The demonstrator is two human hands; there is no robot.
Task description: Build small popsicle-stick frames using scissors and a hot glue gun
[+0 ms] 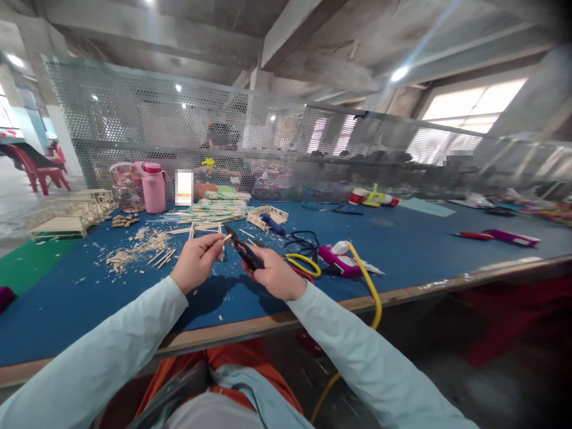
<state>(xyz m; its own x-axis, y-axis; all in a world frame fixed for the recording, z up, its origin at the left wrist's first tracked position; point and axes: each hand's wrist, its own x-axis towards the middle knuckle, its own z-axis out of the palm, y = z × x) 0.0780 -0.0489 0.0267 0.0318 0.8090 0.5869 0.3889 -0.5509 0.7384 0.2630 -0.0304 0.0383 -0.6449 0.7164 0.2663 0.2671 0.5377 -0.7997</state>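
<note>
Between the thumb and fingers of my left hand (199, 259) is pinched a thin pale wooden stick (227, 238). My right hand (277, 274) is closed around a pair of dark pliers (246, 252), whose jaws point up and left to the stick's end. Whether the jaws touch the stick I cannot tell. Just behind my hands stands a small frame of wooden sticks (191, 230). Short cut sticks (166, 258) and a heap of wood chips (138, 249) lie left of my left hand. Yellow-handled scissors (306, 264) rest beside my right hand, partly hidden by it.
A blue glue gun (272, 223) lies near a wooden tray-like piece (255, 218). Bundled sticks (218, 205), a pink flask (154, 189) and a clear jug (128, 189) stand behind. Right are a purple-and-white tool (342, 260) and yellow hose (370, 283). Wooden models (62, 219) stand left.
</note>
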